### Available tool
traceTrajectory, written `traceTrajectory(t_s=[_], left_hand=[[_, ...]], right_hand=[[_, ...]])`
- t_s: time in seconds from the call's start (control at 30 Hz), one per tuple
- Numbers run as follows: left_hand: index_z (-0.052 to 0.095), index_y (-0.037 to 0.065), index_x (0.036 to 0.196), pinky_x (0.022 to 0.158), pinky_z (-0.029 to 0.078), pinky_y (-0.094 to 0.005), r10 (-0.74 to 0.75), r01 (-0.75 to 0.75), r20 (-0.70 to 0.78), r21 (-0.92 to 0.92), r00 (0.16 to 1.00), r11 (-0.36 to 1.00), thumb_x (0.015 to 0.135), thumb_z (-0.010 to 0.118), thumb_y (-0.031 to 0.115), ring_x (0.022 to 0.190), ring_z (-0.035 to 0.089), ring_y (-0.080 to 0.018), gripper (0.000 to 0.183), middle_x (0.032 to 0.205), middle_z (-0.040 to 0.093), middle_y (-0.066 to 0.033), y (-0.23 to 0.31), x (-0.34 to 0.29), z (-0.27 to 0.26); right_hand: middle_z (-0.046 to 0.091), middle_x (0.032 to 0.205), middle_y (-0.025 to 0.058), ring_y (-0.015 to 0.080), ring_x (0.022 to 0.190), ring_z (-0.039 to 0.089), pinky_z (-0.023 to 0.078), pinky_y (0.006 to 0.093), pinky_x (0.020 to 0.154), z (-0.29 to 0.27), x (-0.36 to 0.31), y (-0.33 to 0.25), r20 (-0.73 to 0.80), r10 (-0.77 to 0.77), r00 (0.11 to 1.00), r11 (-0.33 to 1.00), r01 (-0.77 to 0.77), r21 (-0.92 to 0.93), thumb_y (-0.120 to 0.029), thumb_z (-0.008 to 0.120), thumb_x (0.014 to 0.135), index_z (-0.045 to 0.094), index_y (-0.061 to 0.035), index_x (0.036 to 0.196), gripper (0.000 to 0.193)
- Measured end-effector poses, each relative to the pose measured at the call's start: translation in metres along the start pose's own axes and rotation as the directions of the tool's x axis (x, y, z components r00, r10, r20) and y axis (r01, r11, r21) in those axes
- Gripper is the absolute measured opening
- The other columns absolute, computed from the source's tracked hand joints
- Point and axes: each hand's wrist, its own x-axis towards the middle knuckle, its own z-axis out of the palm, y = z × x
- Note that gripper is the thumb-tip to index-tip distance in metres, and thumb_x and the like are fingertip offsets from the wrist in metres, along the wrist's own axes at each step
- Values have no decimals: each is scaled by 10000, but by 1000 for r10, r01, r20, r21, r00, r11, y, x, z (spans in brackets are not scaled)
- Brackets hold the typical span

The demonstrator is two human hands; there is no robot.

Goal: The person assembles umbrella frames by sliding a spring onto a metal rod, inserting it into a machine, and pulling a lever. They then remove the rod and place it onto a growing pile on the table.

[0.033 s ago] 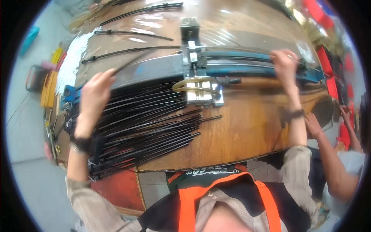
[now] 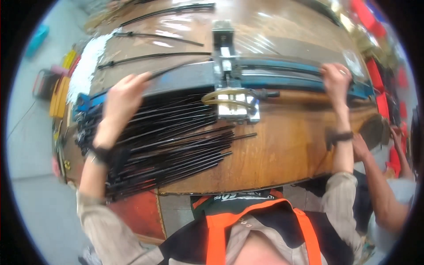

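My left hand (image 2: pixel 123 100) is closed around a thin black rod (image 2: pixel 170 70), whose free length slants up toward the metal clamp unit (image 2: pixel 226 66) in the middle of the bench. Blur softens the rod's far end. My right hand (image 2: pixel 336 81) is closed at the right part of the long blue rail (image 2: pixel 282 81). A dark strip runs along that rail up to its fingers; what they grip is hidden. Below my left forearm lies a thick pile of black rods (image 2: pixel 176 145), their tips pointing right.
Several separate black rods, one of them here (image 2: pixel 154 57), lie on the far side of the wooden bench (image 2: pixel 282 145). A yellowish hose (image 2: pixel 212 95) loops over the clamp's front. Red bins (image 2: pixel 380 101) line the right edge, where another person's arm (image 2: pixel 380 185) reaches in.
My left hand has shifted right with the rod, bringing it closer to the clamp. My right hand has moved slightly right along the rail. The whole view has shifted a little.
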Motion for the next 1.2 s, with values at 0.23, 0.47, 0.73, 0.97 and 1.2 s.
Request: traceTrajectory(t_s=[0.23, 0.47, 0.73, 0.97, 1.2], left_hand=[[611, 64, 906, 653, 518, -437, 196, -199, -41, -143, 980, 969, 922, 589, 204, 772, 625, -338, 142, 808, 615, -129, 50, 87, 81], [602, 55, 841, 671, 512, -441, 112, -119, -44, -262, 993, 958, 932, 578, 234, 775, 633, -343, 202, 781, 634, -146, 52, 81, 86], [567, 55, 867, 639, 505, -456, 92, -67, 117, -197, 989, 978, 946, 562, 220, 738, 640, -366, 183, 732, 640, -161, 59, 88, 77], [543, 65, 856, 566, 483, -480, 101, -98, 8, -165, 995, 981, 936, 565, 170, 708, 630, -393, 133, 740, 635, -184, 62, 81, 77], [552, 90, 884, 584, 489, -491, 68, -58, 122, -90, 990, 994, 964, 525, 270, 698, 633, -397, 198, 708, 634, -165, 64, 93, 89]], right_hand=[[631, 865, 78, 271, 933, 598, 428, 393, 858, 4, -44, 46, 57, 119, 991, 993, -118, -6, -99, 633, 882, 633, -79, 946, 67], [609, 868, 106, 284, 906, 588, 431, 397, 858, 18, -35, 33, -43, 124, 991, 990, -121, 69, -93, 610, 908, 618, -47, 945, 60], [655, 1081, 92, 268, 1099, 582, 395, 391, 978, 9, -40, 28, 27, 139, 990, 990, -139, 4, -94, 608, 915, 641, -78, 1106, 194], [664, 1216, 43, 246, 1218, 543, 328, 404, 1054, -27, -7, -95, -23, 43, 999, 983, -38, 177, -45, 639, 869, 648, -96, 1184, 319], [701, 996, 47, 247, 987, 618, 373, 375, 886, -23, -34, -122, -19, 55, 998, 939, -45, 340, -54, 681, 831, 670, -86, 1072, 244]])
